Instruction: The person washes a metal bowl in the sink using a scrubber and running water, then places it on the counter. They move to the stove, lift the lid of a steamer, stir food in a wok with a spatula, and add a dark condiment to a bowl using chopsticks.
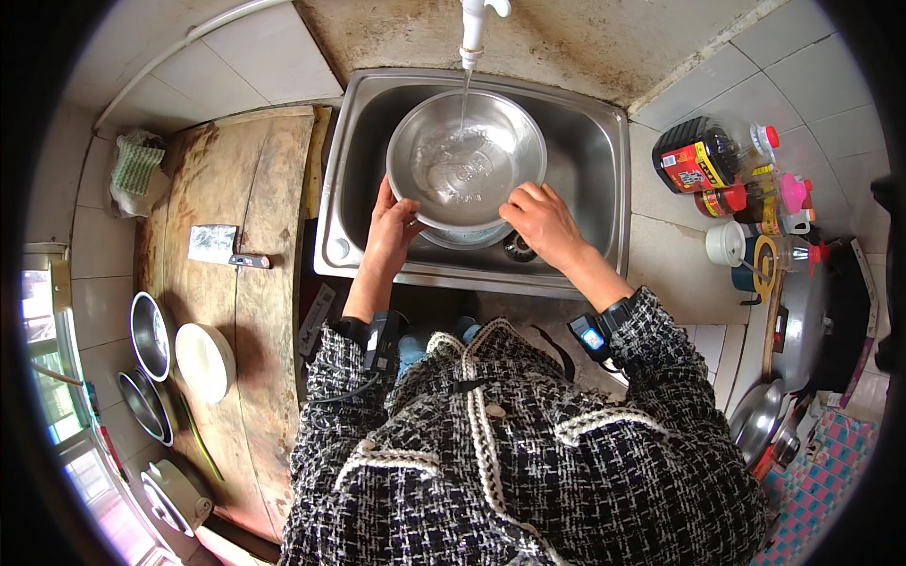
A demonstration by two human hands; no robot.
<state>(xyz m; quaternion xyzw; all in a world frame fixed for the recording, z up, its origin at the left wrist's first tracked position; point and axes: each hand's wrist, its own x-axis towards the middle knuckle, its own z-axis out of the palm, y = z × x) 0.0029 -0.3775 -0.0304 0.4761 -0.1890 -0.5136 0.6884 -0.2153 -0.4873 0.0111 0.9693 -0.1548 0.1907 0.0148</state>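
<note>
Both my hands hold a stainless steel basin [432,163] over the sink [587,177]. My left hand [391,221] grips its lower left rim, and my right hand [541,218] has its fingers on the lower right rim. Water runs from a white tap [473,39] into the basin, where a shallow pool ripples. Below the basin, another round vessel [467,240] shows only its near edge. Close to my right hand is the sink drain [520,247], partly covered.
Left stands a wooden worktop [272,339] with a cleaver [216,244], a white bowl [205,362], dark-lined metal bowls [150,336] and a rice cooker [170,495]. On the right counter are a large dark sauce bottle [697,156], smaller bottles, a white cup [725,243] and a pan lid [800,325].
</note>
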